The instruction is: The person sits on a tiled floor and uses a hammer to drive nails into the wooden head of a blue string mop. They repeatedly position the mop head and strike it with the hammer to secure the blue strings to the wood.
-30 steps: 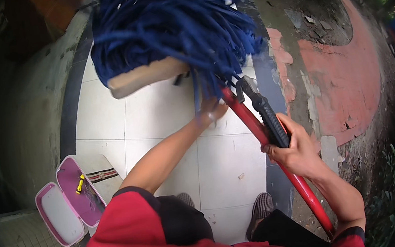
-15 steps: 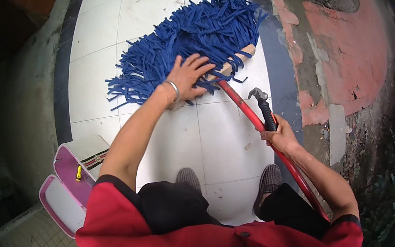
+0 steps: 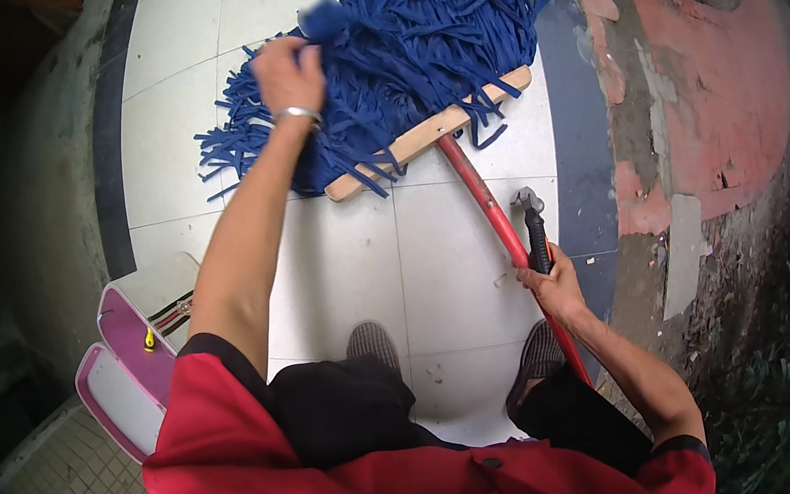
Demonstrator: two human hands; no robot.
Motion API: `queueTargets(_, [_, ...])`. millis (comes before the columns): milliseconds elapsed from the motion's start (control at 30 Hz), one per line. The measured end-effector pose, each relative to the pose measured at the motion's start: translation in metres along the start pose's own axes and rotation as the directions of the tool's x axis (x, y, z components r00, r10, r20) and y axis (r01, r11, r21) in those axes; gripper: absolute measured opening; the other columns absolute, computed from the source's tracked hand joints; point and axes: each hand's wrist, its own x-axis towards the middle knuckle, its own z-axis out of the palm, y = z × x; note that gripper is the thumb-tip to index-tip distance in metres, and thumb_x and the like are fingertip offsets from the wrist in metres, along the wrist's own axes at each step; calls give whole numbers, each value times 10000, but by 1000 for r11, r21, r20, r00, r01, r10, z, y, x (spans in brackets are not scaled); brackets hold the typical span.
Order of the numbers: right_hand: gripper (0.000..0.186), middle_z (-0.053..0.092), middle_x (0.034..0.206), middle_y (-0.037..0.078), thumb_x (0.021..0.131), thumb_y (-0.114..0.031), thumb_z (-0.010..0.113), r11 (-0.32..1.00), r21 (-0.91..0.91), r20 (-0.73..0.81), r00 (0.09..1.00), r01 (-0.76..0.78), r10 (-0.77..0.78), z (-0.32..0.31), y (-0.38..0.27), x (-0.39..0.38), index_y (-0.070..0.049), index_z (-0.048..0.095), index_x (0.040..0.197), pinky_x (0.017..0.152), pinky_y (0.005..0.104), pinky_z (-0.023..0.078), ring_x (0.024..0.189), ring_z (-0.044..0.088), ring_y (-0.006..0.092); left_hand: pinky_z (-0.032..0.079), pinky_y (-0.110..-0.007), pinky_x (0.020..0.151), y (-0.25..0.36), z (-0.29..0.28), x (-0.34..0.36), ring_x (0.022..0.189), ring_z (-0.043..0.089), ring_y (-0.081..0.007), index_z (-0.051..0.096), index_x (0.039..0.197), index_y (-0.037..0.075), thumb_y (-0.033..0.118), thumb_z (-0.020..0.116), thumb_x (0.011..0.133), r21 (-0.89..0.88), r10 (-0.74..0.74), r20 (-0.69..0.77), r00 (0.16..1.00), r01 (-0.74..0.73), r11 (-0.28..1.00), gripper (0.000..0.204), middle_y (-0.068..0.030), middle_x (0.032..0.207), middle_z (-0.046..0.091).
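Observation:
A large mop head of blue fabric strands (image 3: 444,23) lies spread on the tiles, fixed along a wooden bar (image 3: 420,137). From the bar's middle a red mop handle (image 3: 480,190) slants toward my right leg. My right hand (image 3: 552,287) is closed around this handle and also around the black grip of a claw hammer (image 3: 535,227), whose metal head points away from me. Over the left part of the mop, my left hand (image 3: 291,80) has curled fingers at the strands; a bunch just beyond the fingertips is smeared by motion.
At the left stands an open pink and white box (image 3: 128,320) with a small yellow screwdriver-like tool (image 3: 148,339) on it. A dark tile border (image 3: 575,151) and a broken, peeling red surface (image 3: 707,92) run along the right. My shoes (image 3: 371,343) stand on the white tiles.
My left hand has gone from flat over the strands near the bar to farther left and away, fingers curled. More of the wooden bar shows. The mop has shifted slightly away.

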Motion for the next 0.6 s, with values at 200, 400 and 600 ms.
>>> queueTargets(200, [306,563,718,47,861,-155,738,969,-232,-39,995,81,-92,-3,2,-5,-3,567,1064,631,331,460,647,530,154,344,-425,1084,35,-35,-5,1269,422,-324,552,1266,56,-32,567,744,-110,284,86,955,-274,955,529,-184,1350,457])
queueTargets(400, [332,573,718,103,860,-199,747,930,-360,-14,996,78,-88,-3,0,-3,-12,552,1054,612,369,461,621,548,195,299,-522,1129,93,-4,-76,1395,359,-269,449,1450,109,257,687,857,-232,467,624,627,-421,877,655,-83,1529,391])
queueTargets(600, [293,590,674,141,849,-189,743,712,-455,81,820,536,-566,-17,-10,-5,-12,574,1012,602,390,480,597,599,317,183,-572,1201,89,8,-86,1469,266,-273,315,1534,115,465,653,886,-128,334,751,570,-370,920,811,-69,1596,291])
